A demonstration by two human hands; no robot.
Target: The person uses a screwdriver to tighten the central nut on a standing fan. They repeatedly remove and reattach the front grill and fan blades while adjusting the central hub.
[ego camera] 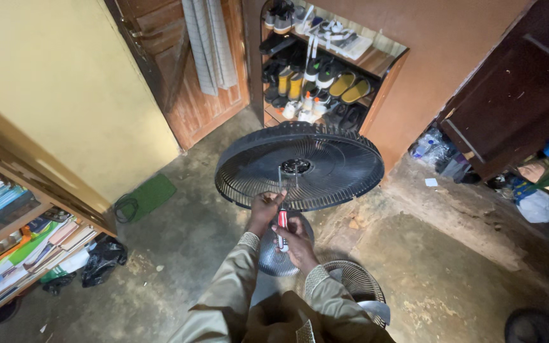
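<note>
A black fan guard [325, 171], the rear cage of a standing fan, is tilted face-up in front of me, with its motor hub [295, 166] in the middle. My left hand [264, 208] rests on the guard's near rim. My right hand [295, 240] is closed around a screwdriver with a red and white handle [282, 222], whose shaft points up toward the hub. Below my hands lies the fan's round grey base [274, 260]. A second wire grille [358, 282] lies on the floor by my right arm.
A shoe rack [316, 70] with several pairs stands in a wall recess ahead. A wooden door [185, 76] is to its left. Bookshelves [14, 248] and a black bag [101, 259] are at left. A dark cabinet [516, 89] and clutter stand at right.
</note>
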